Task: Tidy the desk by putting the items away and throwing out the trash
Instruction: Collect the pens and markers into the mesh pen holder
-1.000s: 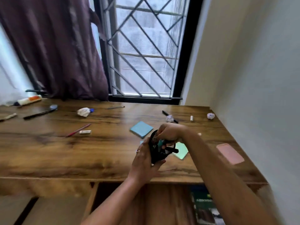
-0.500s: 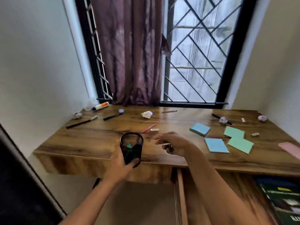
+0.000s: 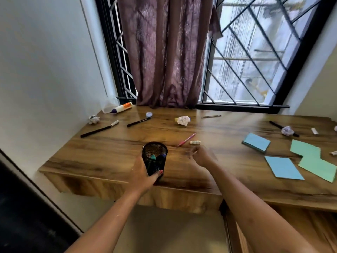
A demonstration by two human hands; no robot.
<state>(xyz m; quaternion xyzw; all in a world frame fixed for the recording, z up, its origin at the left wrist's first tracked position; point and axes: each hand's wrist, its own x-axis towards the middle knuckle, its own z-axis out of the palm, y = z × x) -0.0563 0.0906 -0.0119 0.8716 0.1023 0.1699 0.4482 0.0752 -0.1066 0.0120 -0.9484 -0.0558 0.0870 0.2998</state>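
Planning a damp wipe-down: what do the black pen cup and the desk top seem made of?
The black cylindrical pen cup looks like matte black metal wire mesh: a fine see-through grid shows in its wall. The brown desk top looks like wood or wood-grain laminate, semi-gloss: streaked grain and soft window glare.

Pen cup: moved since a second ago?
Yes, leftward along the desk: the pen cup, earlier right of the pink pen, is now left of it, in the left hand.
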